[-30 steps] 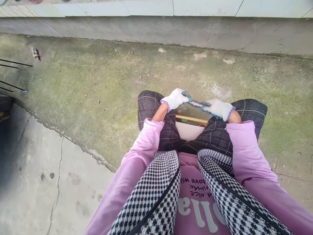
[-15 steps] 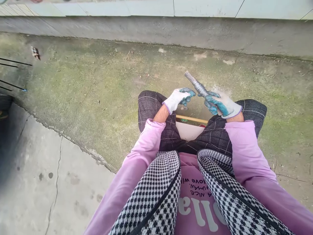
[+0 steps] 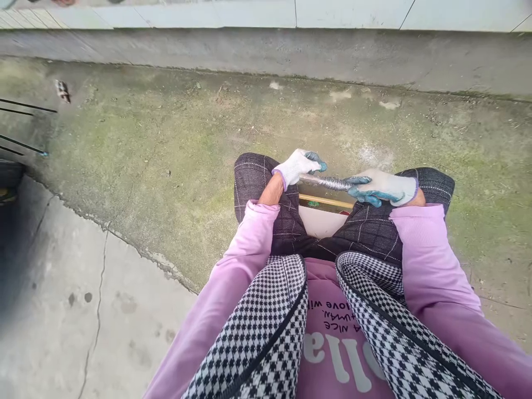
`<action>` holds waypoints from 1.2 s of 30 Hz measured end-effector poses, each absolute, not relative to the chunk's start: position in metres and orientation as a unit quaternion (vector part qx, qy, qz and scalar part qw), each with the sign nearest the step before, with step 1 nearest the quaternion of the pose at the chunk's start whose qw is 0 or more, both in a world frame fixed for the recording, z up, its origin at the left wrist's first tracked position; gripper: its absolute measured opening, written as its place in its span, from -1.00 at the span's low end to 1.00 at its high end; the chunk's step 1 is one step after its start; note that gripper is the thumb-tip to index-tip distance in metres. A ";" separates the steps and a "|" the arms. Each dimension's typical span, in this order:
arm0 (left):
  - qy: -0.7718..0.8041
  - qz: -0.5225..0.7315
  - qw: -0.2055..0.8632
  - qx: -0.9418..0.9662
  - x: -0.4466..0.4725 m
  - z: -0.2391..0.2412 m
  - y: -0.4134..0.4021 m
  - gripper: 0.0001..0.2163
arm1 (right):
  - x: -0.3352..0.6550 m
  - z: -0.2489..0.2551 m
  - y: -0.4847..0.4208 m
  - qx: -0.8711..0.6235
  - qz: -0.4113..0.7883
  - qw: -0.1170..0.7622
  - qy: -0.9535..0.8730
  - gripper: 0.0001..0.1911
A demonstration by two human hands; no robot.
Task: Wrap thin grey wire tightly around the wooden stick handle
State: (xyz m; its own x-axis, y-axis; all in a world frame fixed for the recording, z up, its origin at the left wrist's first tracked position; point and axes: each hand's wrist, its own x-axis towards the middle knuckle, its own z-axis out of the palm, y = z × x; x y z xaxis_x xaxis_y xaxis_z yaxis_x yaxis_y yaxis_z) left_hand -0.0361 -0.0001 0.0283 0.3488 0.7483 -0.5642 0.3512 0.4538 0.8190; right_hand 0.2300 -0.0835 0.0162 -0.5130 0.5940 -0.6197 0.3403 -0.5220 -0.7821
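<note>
A short grey rod wound with silvery wire (image 3: pixel 332 183) lies nearly level between my hands, above my lap. My right hand (image 3: pixel 384 185), in a white glove with blue-coated fingers, grips its right end, fingers stretched along it. At the rod's bare left end is my left hand (image 3: pixel 297 166), gloved the same way. Its fingers are bent together over that end; whatever they pinch is too small to make out. Below the rod, between my knees, shows a pale seat-like surface (image 3: pixel 322 221) with a yellow strip (image 3: pixel 326 201) along its far edge.
Mossy concrete ground (image 3: pixel 166 138) spreads around me, up to a low grey kerb (image 3: pixel 249 52) with pale tiles above. Thin dark rods (image 3: pixel 27 105) stick in from the left, near a small scrap (image 3: pixel 62 90). Smooth cracked concrete (image 3: pixel 137 310) lies at lower left.
The wire-wound rod has swung from pointing up and away to nearly level, its free end now by my left hand. My right hand has turned with it and its fingers have straightened somewhat.
</note>
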 end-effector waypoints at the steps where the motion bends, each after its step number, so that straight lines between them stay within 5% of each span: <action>1: 0.549 0.153 0.644 0.511 -0.037 0.029 0.000 -0.76 | 0.229 0.016 -0.083 -0.487 0.720 0.082 -0.487 -0.31; 11: 0.553 0.091 0.567 0.603 -0.038 0.007 0.003 -0.69 | 0.212 0.011 -0.077 -0.582 0.527 -0.020 -0.619 -0.76; 15: 0.558 0.109 0.588 0.575 -0.030 0.012 -0.003 -0.81 | 0.210 0.002 -0.066 -0.646 0.445 0.002 -0.620 -0.86; 20: 0.550 0.184 0.663 0.473 -0.024 0.020 -0.005 -0.92 | 0.211 0.007 -0.067 -0.667 0.505 0.134 -0.531 -0.76; 26: 0.512 0.203 0.713 0.433 -0.026 0.014 0.001 -0.92 | 0.210 0.026 -0.079 -0.580 0.664 0.297 -0.367 -0.40; 30: 0.522 0.219 0.696 0.441 -0.026 0.005 0.007 -0.85 | 0.219 0.030 -0.084 -0.518 0.725 0.277 -0.361 -0.28; 36: 0.515 0.199 0.678 0.485 -0.039 0.011 0.014 -0.83 | 0.233 0.024 -0.087 -0.520 0.730 0.129 -0.423 -0.30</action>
State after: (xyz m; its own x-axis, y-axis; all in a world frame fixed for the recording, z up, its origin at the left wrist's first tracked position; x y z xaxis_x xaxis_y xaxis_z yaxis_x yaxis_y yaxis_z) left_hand -0.0392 0.0141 0.0113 0.3905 0.7693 -0.5057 0.2296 0.4506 0.8627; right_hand 0.2325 -0.0872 0.0240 -0.4255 0.6290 -0.6507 0.2521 -0.6081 -0.7527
